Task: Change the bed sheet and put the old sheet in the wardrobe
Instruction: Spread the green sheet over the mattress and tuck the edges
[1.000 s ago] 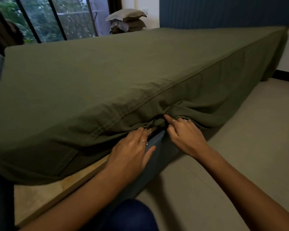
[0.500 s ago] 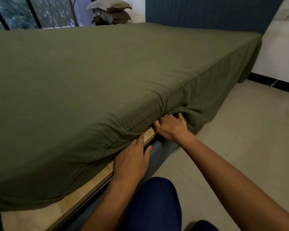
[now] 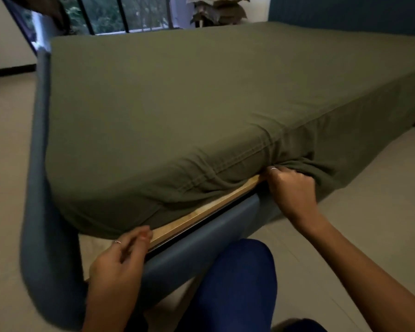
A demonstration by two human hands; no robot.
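R hand is fisted on a bunched fold of the green sheet at the mattress's near side edge, fingers curled into the cloth, knuckles toward cam. Ring visible on one finger. Grip = tight, holding fabric.

L hand sits lower-left of that grip, near the mattress corner. Fingers loosely curled, tips touching the sheet's bottom hem where it meets the wood slat. Can't tell if it actually pinches cloth or just touches; looks relaxed, nothing clearly held.

Edges/room: between the two hands the hem is tucked, w/ the slat exposed as a light strip running hand to hand. Just below the slat, blue padded bed frame; it wraps round the corner left of the L hand and runs away along the foot end. Right of the R-hand grip the sheet hangs loose down the mattress side toward the floor, untucked. Beige floor open on that side and left of the frame.

Surface: sheet top mostly smooth, creases fan out from the R-hand bunch up over the edge seam.

Room: window w/ dark bars far side, pile of pillows beyond the bed, dark blue wall panel far right. Person's knee in blue trousers below, between the arms.
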